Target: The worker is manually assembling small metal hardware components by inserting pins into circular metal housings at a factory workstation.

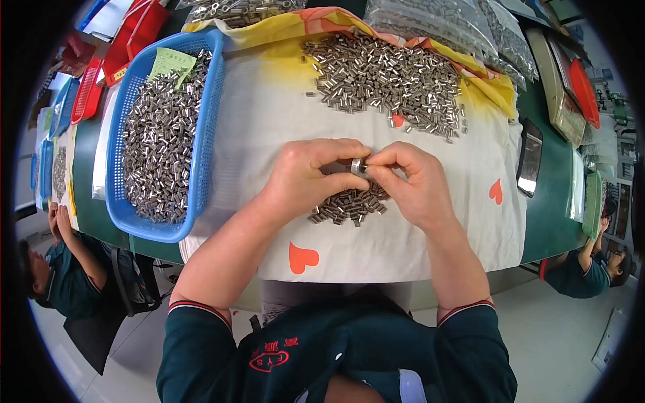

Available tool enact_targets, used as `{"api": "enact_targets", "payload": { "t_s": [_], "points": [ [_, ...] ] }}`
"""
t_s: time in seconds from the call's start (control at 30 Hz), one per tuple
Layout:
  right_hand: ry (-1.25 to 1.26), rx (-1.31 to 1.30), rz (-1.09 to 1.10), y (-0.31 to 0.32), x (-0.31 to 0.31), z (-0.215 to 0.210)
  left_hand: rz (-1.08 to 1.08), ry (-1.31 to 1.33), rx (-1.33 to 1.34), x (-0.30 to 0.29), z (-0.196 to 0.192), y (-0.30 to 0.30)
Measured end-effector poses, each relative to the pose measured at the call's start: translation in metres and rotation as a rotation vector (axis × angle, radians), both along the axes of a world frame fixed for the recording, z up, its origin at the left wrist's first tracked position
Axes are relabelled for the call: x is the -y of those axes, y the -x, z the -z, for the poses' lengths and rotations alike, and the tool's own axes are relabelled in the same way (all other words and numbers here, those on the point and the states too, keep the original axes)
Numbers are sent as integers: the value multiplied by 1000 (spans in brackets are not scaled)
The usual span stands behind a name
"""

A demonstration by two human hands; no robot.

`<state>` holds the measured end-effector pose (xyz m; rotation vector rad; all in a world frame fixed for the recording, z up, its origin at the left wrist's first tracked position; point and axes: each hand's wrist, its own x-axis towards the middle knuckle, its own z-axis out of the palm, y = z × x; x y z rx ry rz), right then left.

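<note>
My left hand (312,176) and my right hand (411,183) meet at the middle of the white cloth (269,121) and pinch one small metal sleeve (358,165) between their fingertips. Just below the hands lies a small pile of the same short metal tubes (349,205). A large loose heap of metal tubes (390,77) is spread on the cloth farther away. To the left stands a blue plastic basket (201,148) filled with more metal tubes and a green paper slip (171,64).
Clear bags of metal parts (437,20) lie at the far edge. A dark phone (529,158) rests on the green table at the right. Red trays (584,91) stand at both sides. A seated person (67,269) works at the left, another person (584,269) at the right.
</note>
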<state>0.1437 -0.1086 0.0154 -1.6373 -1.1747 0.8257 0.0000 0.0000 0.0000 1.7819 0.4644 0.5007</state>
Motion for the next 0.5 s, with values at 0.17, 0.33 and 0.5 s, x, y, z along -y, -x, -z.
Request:
{"api": "enact_targets", "payload": {
  "t_s": [0.17,0.33,0.5],
  "points": [
    [166,-502,-52,-14,4,-6,53,-10,1,2,-11,-3],
    [211,-670,13,-19,41,-12,162,-126,73,28,-17,-12],
    [183,-738,166,-34,95,-14,281,-58,-33,65,-27,-45]
  ]
}}
